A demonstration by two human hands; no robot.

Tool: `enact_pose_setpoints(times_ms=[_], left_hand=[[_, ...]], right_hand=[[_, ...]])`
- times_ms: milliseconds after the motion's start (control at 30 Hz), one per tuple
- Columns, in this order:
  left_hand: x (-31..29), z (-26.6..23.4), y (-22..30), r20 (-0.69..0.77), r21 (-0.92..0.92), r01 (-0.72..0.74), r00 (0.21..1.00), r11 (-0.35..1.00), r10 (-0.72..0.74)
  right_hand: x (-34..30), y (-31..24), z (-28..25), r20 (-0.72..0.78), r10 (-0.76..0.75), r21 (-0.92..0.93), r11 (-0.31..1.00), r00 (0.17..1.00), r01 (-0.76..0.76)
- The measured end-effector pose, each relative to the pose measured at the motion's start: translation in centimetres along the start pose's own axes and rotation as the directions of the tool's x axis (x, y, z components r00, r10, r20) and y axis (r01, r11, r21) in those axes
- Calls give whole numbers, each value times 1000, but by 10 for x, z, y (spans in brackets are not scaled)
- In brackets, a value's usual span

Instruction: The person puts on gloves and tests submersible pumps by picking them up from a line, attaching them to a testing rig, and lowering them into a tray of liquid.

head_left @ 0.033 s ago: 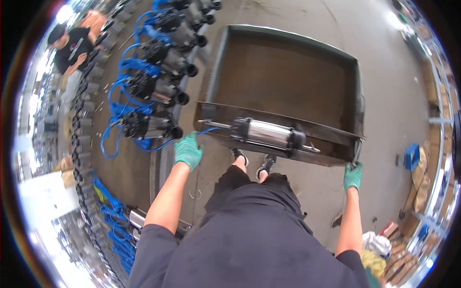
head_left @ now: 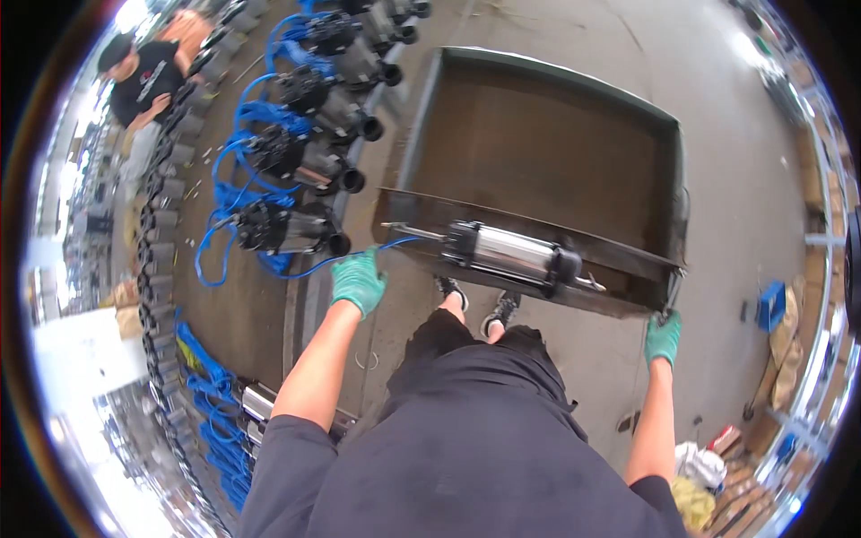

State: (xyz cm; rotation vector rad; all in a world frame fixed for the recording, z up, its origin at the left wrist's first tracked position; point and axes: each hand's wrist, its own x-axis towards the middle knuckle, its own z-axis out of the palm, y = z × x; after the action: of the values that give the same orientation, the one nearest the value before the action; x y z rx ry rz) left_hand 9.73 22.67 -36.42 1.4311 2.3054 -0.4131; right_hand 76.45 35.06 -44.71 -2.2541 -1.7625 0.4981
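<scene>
In front of my legs stands a large metal box-like cart [head_left: 682,170] with a narrow trough along its near side. Across this trough lies a silver cylindrical motor [head_left: 511,251] with black ends and a shaft pointing left. A blue cable [head_left: 309,271] runs from the cart's near left corner to the units on the left. My left hand [head_left: 360,282], in a green glove, is closed at this cable, its fingertips partly hidden. At the cart's near right corner my right hand [head_left: 663,338], also gloved in green, is closed around the edge.
A row of similar motors [head_left: 287,229] with coiled blue cables lines the bench [head_left: 238,327] on the left. Beyond it a person [head_left: 143,85] stands at another long row of motors. On the right are a blue bin [head_left: 770,306] and shelves with cardboard boxes.
The cart, the motor and both hands appear slightly farther right in the picture, as does the bench. Both hands keep their places relative to the cart.
</scene>
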Motion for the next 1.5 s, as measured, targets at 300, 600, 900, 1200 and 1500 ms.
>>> enact_pose_setpoints(times_ms=[300,600,900,1200,1500], left_hand=[[3,17,-42,-6,-239,-54,999,969,54],[-61,5,-63,187,-181,-327,915,928,359],[-72,-98,14,269,-922,341,906,-185,328],[-18,-134,27,254,-961,179,874,211,415],[125,-59,51,-431,-479,-410,880,777,198]], right_hand=[[-57,-324,-36,276,-451,382,862,849,334],[-31,-354,-21,479,-532,22,803,699,596],[-8,-337,-25,530,-501,207,859,685,468],[48,-358,-105,352,-406,190,913,843,360],[115,-392,-37,454,-286,-329,826,844,458]])
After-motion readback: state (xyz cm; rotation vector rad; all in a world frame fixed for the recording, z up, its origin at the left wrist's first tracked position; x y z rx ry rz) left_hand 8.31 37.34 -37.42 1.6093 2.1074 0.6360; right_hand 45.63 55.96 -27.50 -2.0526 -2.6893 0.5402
